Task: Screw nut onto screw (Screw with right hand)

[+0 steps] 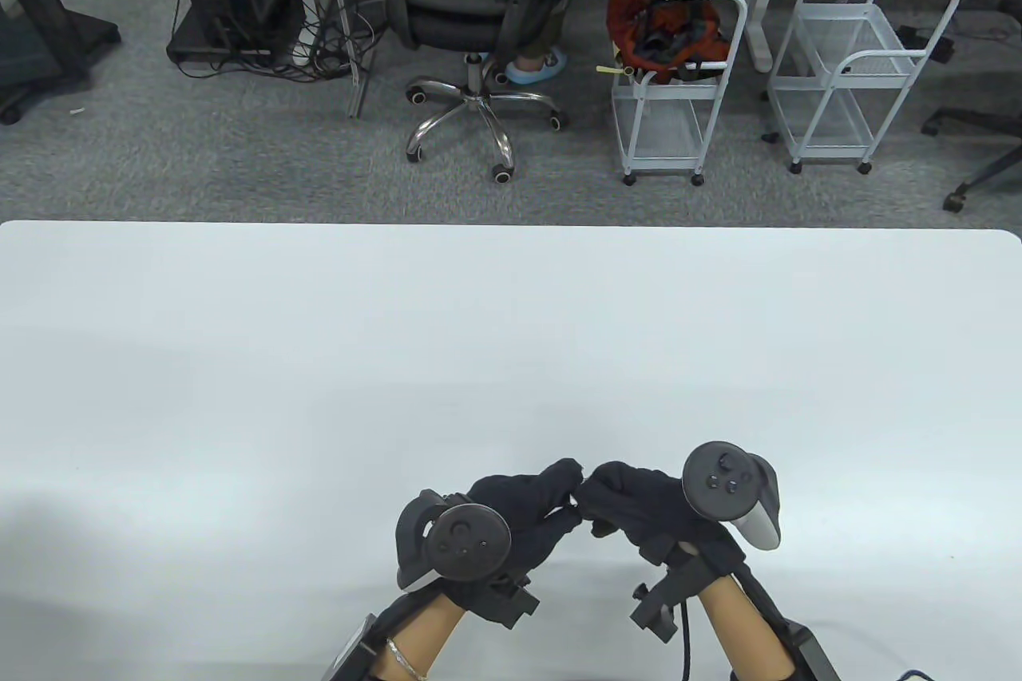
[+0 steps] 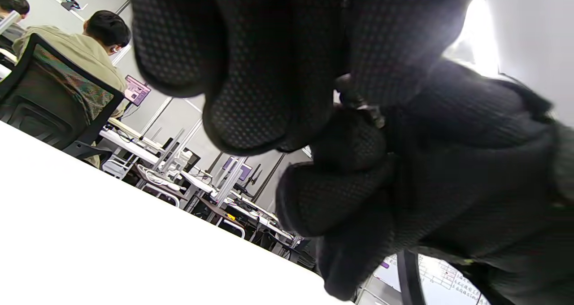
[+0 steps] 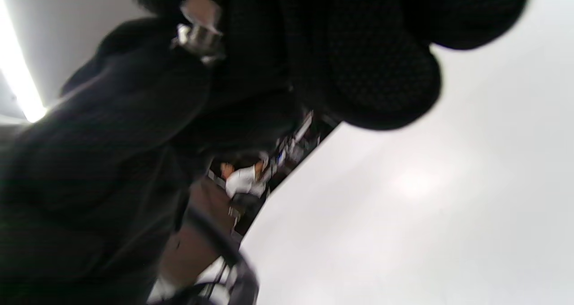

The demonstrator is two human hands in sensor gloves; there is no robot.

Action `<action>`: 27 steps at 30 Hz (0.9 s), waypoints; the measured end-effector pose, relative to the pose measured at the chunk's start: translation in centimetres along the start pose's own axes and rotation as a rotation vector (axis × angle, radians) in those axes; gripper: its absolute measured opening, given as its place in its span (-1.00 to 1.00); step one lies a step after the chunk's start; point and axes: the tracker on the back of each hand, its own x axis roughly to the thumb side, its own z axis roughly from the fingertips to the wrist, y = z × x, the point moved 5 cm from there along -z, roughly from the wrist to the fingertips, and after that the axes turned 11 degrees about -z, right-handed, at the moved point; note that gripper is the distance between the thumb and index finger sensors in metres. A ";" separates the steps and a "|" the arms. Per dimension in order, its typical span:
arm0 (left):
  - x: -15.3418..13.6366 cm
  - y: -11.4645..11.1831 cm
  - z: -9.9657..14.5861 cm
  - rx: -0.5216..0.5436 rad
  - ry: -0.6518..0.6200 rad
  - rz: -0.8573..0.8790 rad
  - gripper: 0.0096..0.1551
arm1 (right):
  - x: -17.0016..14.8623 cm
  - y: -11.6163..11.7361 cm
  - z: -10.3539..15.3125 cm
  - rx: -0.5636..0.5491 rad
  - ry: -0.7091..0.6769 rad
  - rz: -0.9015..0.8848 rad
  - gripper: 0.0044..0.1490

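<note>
The left hand (image 1: 511,513) and the right hand (image 1: 639,509) meet fingertip to fingertip above the near edge of the white surface (image 1: 399,362), both raised from it. Between them a small shiny metal piece, the nut on the screw (image 3: 199,38), is pinched; the fingers of both hands are closed together on it, and in the table view it is almost hidden by the gloves. Which hand grips the nut and which the screw, I cannot tell.

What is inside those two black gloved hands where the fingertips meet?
A small silvery metal piece shows between the left hand and right hand. Which part is nut or screw is hidden by the gloves.
</note>
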 end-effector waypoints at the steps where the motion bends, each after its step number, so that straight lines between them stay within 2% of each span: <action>1: 0.1 0.0 0.0 0.001 -0.002 0.008 -0.47 | 0.0 -0.1 0.1 -0.043 -0.010 -0.021 -0.40; 3: 0.1 -0.1 0.0 0.001 -0.001 0.008 -0.47 | 0.0 -0.1 0.1 -0.016 0.001 -0.020 -0.39; 7: -0.3 0.2 0.1 0.024 0.046 -0.023 -0.48 | -0.1 1.1 0.0 0.201 0.071 -0.049 -0.37; 8: -0.3 0.2 0.1 0.021 0.040 -0.021 -0.48 | -0.2 0.9 0.0 0.180 0.060 -0.033 -0.38; 11: -0.1 0.1 0.0 0.019 0.024 -0.011 -0.47 | 0.0 0.0 0.0 -0.018 0.003 -0.041 -0.40; 12: -0.2 0.1 0.0 0.018 0.030 0.005 -0.47 | -0.1 0.0 0.0 -0.028 0.004 -0.045 -0.40; 17: -0.4 0.3 0.1 0.020 0.039 -0.009 -0.48 | -0.3 1.1 0.0 0.195 0.074 -0.061 -0.37; 18: -0.3 0.3 0.1 0.022 0.034 -0.009 -0.48 | -0.2 0.9 0.0 0.163 0.050 -0.040 -0.39; 20: -0.1 0.3 0.1 0.030 0.021 -0.014 -0.48 | 0.0 0.2 -0.1 0.025 0.002 -0.017 -0.40; 22: -0.1 0.2 0.1 0.025 0.016 -0.004 -0.48 | 0.0 0.0 0.1 -0.031 -0.004 -0.021 -0.40; 24: -0.3 0.2 0.1 0.023 0.021 0.005 -0.48 | 0.0 0.2 0.1 0.021 0.009 -0.019 -0.39; 27: -0.5 0.3 0.1 0.039 0.045 0.006 -0.48 | 0.1 0.9 0.1 0.167 0.047 -0.039 -0.36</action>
